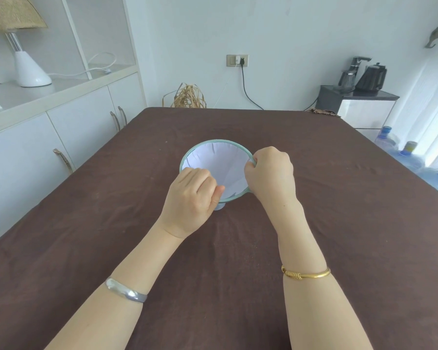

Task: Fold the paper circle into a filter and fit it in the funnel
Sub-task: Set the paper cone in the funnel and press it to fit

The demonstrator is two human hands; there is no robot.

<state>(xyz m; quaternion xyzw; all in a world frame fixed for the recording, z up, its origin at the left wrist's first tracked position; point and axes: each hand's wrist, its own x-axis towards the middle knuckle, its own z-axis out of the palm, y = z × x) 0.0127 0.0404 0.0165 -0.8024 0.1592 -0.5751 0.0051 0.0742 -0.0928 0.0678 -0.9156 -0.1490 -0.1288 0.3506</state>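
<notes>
1. Two bare forearms are reaching out over the brown cloth (pixel 339 223), one silver bangle (pixel 125 291) on the left, one gold bangle (pixel 306 273) on the right.
2. One left hand (pixel 190 200) is pinching the near rim of the funnel (pixel 213 141), fingers curled.
3. One right hand (pixel 269 173) is gripping the rim's right side, fingers curled round it.
4. One white paper filter (pixel 220 162) is sitting inside the round, pale green funnel between both hands, creased and cone-shaped, lining the wall.
</notes>
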